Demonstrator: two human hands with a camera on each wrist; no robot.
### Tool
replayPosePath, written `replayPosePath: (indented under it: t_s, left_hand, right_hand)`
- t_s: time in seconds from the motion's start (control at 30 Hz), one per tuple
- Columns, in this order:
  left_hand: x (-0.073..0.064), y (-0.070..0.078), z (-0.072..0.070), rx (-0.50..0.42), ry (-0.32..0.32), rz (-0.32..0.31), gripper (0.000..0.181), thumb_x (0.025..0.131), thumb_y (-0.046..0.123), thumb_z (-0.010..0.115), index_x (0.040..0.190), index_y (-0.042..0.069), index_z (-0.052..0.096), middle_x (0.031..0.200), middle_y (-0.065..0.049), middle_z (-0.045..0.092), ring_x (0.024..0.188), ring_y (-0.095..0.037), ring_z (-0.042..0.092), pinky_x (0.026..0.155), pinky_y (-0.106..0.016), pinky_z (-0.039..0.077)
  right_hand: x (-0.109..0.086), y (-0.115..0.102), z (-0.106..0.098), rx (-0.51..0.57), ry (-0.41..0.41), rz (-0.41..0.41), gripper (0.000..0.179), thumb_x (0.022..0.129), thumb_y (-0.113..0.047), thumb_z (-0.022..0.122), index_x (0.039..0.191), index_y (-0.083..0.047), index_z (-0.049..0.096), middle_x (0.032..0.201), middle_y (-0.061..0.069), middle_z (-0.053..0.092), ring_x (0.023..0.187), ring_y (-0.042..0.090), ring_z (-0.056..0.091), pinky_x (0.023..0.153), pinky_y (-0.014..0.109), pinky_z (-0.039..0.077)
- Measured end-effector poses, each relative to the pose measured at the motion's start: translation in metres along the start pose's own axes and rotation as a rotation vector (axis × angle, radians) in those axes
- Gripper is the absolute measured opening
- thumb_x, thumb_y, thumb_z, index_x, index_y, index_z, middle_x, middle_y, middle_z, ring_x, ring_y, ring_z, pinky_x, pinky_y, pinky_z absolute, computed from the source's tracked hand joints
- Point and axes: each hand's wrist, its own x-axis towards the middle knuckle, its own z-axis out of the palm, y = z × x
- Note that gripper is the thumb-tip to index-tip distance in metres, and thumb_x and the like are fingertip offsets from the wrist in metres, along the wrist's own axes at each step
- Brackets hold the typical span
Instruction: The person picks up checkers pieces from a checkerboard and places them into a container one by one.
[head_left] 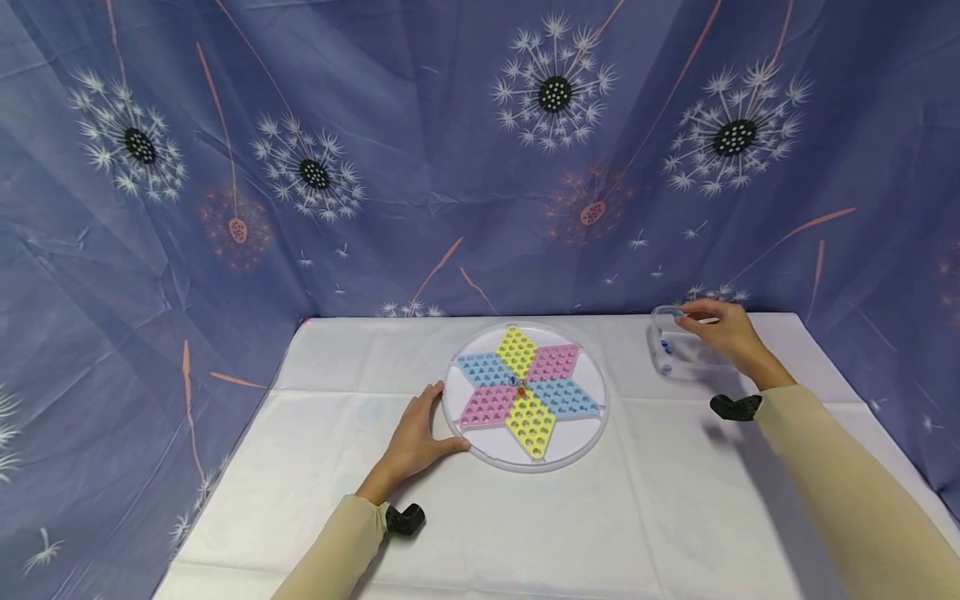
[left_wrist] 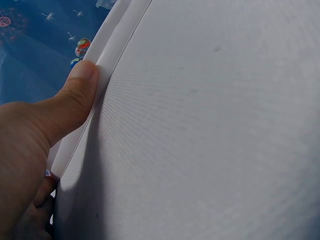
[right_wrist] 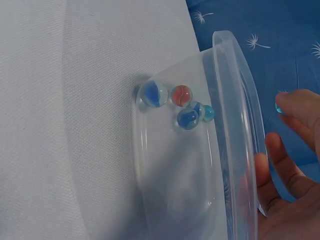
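Observation:
A round white Chinese checkers board (head_left: 581,433) with a pink, yellow and blue star lies on the table. At the star's middle sit a blue marble (head_left: 513,381) and an orange marble (head_left: 521,391). My left hand (head_left: 412,432) rests against the board's left edge, thumb and fingers spread along the rim. To the right, my right hand (head_left: 723,333) is over the far side of a clear plastic box (right_wrist: 235,140). Thumb and forefinger pinch a light-blue marble (right_wrist: 279,108), mostly covered by the fingertips. Several marbles, including a red one (right_wrist: 182,95), lie in the box.
White cloth (head_left: 337,467) covers the table. A blue curtain with dandelion prints (head_left: 420,167) hangs behind the table and along its sides. The box stands near the table's back right corner, apart from the board.

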Motion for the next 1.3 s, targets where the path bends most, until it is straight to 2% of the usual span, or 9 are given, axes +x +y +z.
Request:
replayPosePath:
  t_s: [0.37,0.67,0.9,1.1,1.3]
  left_hand:
    - [-0.0004,0.0003,0.0005,0.003,0.0,-0.011,0.11,0.066,0.048,0.087,0.152,0.008,0.031,0.157,-0.018,0.029,0.143,-0.034,0.027,0.117,-0.048,0.025]
    - [0.0002,0.0004,0.0006,0.008,0.002,-0.004,0.109,0.067,0.047,0.087,0.152,0.008,0.031,0.156,-0.018,0.029,0.143,-0.035,0.028,0.117,-0.048,0.025]
    - [0.0003,0.0006,0.0006,0.012,0.001,-0.01,0.109,0.067,0.047,0.087,0.152,0.008,0.032,0.156,-0.019,0.029,0.143,-0.034,0.028,0.117,-0.048,0.026]
    - [-0.0005,0.0018,0.0001,0.007,-0.002,-0.019,0.109,0.067,0.047,0.087,0.152,0.008,0.032,0.156,-0.019,0.029,0.143,-0.035,0.027,0.117,-0.049,0.025]
    - [-0.001,0.0024,-0.0004,0.003,0.005,-0.01,0.108,0.067,0.046,0.088,0.152,0.008,0.032,0.156,-0.019,0.03,0.142,-0.036,0.028,0.117,-0.05,0.025]
  right_hand:
    - [0.0016,0.0013,0.0007,0.015,-0.02,0.031,0.062,0.092,-0.053,0.06,0.138,-0.013,0.054,0.136,0.019,0.048,0.115,0.037,0.05,0.085,0.054,0.052]
    - [0.002,0.0016,0.0018,0.027,-0.018,0.028,0.061,0.092,-0.051,0.061,0.137,-0.012,0.054,0.135,0.019,0.05,0.119,0.037,0.048,0.086,0.055,0.051]
    - [0.0044,0.0047,0.0039,0.01,0.027,0.013,0.06,0.09,-0.054,0.061,0.135,-0.013,0.056,0.132,0.018,0.052,0.121,0.04,0.046,0.087,0.055,0.05]
    - [0.0048,0.0054,0.0055,-0.007,0.068,0.001,0.06,0.09,-0.054,0.062,0.134,-0.015,0.057,0.13,0.019,0.054,0.117,0.042,0.049,0.085,0.052,0.051]
    - [0.0051,0.0062,0.0058,-0.008,0.072,0.0,0.06,0.089,-0.054,0.063,0.135,-0.016,0.056,0.129,0.018,0.054,0.116,0.041,0.05,0.085,0.053,0.051]
